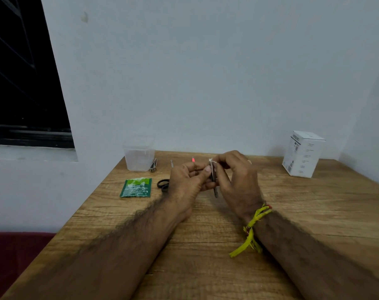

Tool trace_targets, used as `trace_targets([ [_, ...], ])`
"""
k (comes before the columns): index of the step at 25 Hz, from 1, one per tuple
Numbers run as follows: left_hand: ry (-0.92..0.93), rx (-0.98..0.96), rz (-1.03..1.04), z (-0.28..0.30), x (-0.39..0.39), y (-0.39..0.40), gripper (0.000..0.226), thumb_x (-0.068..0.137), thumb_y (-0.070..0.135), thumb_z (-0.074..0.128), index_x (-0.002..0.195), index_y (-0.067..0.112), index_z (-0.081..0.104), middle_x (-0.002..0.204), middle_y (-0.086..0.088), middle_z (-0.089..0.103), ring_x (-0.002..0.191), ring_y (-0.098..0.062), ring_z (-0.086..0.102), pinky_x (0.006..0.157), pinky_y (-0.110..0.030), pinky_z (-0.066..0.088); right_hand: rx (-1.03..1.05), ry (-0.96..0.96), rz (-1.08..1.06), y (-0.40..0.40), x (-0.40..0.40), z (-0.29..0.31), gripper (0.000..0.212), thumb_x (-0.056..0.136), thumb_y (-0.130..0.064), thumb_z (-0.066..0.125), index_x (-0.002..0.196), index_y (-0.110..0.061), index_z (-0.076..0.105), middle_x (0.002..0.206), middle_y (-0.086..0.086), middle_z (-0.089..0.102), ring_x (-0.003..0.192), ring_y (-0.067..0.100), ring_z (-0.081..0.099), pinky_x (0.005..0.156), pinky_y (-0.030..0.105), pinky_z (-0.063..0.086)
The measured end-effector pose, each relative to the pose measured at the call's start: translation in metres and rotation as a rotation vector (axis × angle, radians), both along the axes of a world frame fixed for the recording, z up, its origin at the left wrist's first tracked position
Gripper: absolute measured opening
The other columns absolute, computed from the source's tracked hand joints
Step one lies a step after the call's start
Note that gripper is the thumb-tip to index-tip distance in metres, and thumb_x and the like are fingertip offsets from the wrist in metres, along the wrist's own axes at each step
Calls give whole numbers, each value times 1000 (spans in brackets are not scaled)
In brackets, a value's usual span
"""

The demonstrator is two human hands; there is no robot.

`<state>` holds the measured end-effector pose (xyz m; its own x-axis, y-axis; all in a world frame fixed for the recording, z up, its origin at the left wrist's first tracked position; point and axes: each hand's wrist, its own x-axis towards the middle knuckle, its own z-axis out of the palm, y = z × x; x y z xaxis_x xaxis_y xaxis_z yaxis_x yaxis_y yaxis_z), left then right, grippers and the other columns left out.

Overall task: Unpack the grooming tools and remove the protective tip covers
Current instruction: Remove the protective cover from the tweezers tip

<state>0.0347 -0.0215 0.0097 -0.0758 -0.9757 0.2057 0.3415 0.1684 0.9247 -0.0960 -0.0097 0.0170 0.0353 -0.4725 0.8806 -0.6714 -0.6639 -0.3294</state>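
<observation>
My left hand [187, 182] and my right hand [238, 176] meet above the middle of the wooden table [206, 245]. Between them stands a thin metal grooming tool [214, 182], upright, its lower end hanging below my fingers. My left thumb and fingers pinch the tool's upper part. At its top my right hand's fingertips pinch a small pale tip cover [211, 161]. Black scissors [163, 184] lie on the table just left of my left hand, partly hidden by it. A green packet [136, 187] lies flat further left.
A clear plastic container [138, 153] stands at the table's back left, with a metal nail clipper [153, 166] leaning beside it. A small metal tool [172, 163] and a red-tipped tool [193, 159] lie behind my hands. A white box [302, 153] stands at the back right.
</observation>
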Motion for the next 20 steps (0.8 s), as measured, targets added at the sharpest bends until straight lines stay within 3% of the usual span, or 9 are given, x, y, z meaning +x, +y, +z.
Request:
trace_targets([
  [10,-62,22,-5,2,1,3,3,93,3,67,94,5,70,71,-6,74,57,-12,70,50,-23,55,-29,9,-49,3,2,-3,5,87,2,66,89,-1,69,87,11,66,82,29,64,74,51,52],
  [16,-117,-14,-46,1,-1,0,10,93,2,67,101,-2,70,71,-6,75,59,-13,71,54,-24,57,-76,9,-27,0,-10,-2,6,86,5,67,89,1,70,86,10,66,80,26,65,72,48,54],
  [20,-135,-17,-58,0,-1,-2,7,92,2,68,97,2,73,73,-8,75,60,-14,71,56,-25,58,-66,-4,-33,1,-10,-4,6,87,3,67,89,-1,70,85,8,66,80,23,64,72,45,53],
])
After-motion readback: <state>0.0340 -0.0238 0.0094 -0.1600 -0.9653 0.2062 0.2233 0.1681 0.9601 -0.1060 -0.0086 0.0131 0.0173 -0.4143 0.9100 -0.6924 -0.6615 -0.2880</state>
